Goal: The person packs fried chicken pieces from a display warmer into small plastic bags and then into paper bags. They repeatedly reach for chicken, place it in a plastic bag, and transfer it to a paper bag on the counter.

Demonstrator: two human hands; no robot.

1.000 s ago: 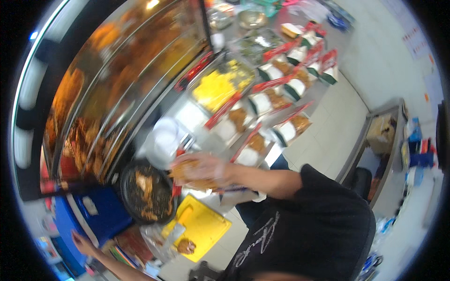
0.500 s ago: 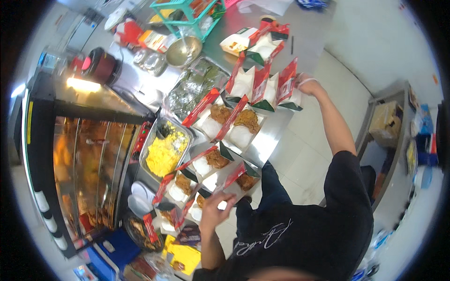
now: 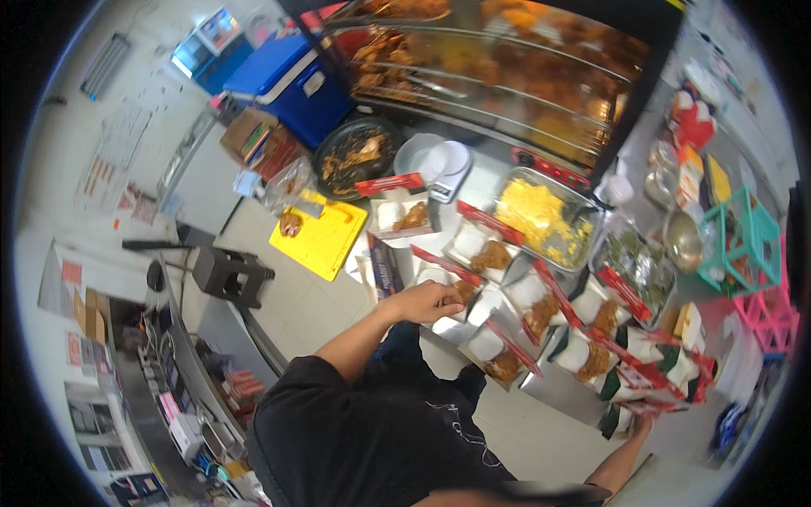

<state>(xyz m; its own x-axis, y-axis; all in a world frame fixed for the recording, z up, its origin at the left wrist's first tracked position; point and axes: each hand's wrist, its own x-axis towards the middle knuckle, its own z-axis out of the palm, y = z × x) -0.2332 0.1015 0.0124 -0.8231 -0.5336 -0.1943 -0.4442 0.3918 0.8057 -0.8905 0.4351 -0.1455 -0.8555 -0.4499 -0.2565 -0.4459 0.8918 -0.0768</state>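
My left hand [image 3: 435,302] is above an open paper food box [image 3: 446,264] with rice and chicken in it. Its fingers curl down together, and what they hold, if anything, is hidden. At the far right of the row, my right hand [image 3: 644,425] grips the edge of another open food box [image 3: 617,421], its fingertips partly hidden behind the red lid. Several more boxes with red lids stand between the hands, each with rice and a piece of fried chicken [image 3: 539,317]. Behind them sits a metal tray of yellow scrambled egg [image 3: 530,207].
A glass food warmer [image 3: 507,72] borders the back. Leftward are a black pan [image 3: 359,156], a white scale [image 3: 452,169], a yellow cutting board [image 3: 317,245] and a blue cooler [image 3: 291,89]. A tray of wrapped leaves [image 3: 634,262], a metal bowl [image 3: 681,237] and a teal basket [image 3: 739,245] stand right.
The view has swung to the left, bringing the cooler, pan and cutting board into clearer sight. My left hand has moved over a box; my right hand stays at the far box.
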